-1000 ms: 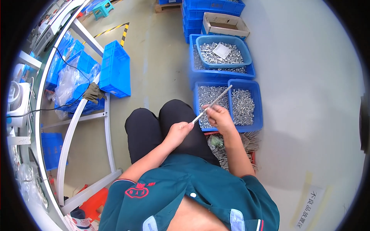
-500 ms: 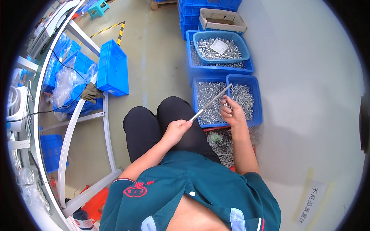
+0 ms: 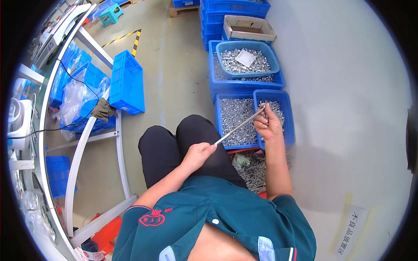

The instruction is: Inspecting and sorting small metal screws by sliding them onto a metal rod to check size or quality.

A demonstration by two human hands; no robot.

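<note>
My left hand (image 3: pixel 198 156) grips the near end of a thin grey metal rod (image 3: pixel 238 127), which slants up to the right above my thigh. At the rod's far end, the fingers of my right hand (image 3: pixel 269 125) are closed, with thumb and fingertips at the tip. Small silver metal parts seem to be tucked in those fingers; their exact shape is too small to make out. Below my right hand stands a blue basket (image 3: pixel 291 124) of small silver metal parts. It sits against a blue crate (image 3: pixel 219 126) filled with similar pieces.
Behind stands another blue crate (image 3: pixel 213 82) bearing a lighter blue basket (image 3: pixel 274 69) of parts with a white card (image 3: pixel 245 58). A carton (image 3: pixel 250 35) and stacked crates stand farther back. Many thin rods (image 3: pixel 257 174) lie beside my right thigh. A white-framed bench (image 3: pixel 78 174) runs along the left.
My right hand has risen slightly and closed round the rod's far tip, where a gap showed before. The rod now slants a little lower. The whole view has shifted slightly.
</note>
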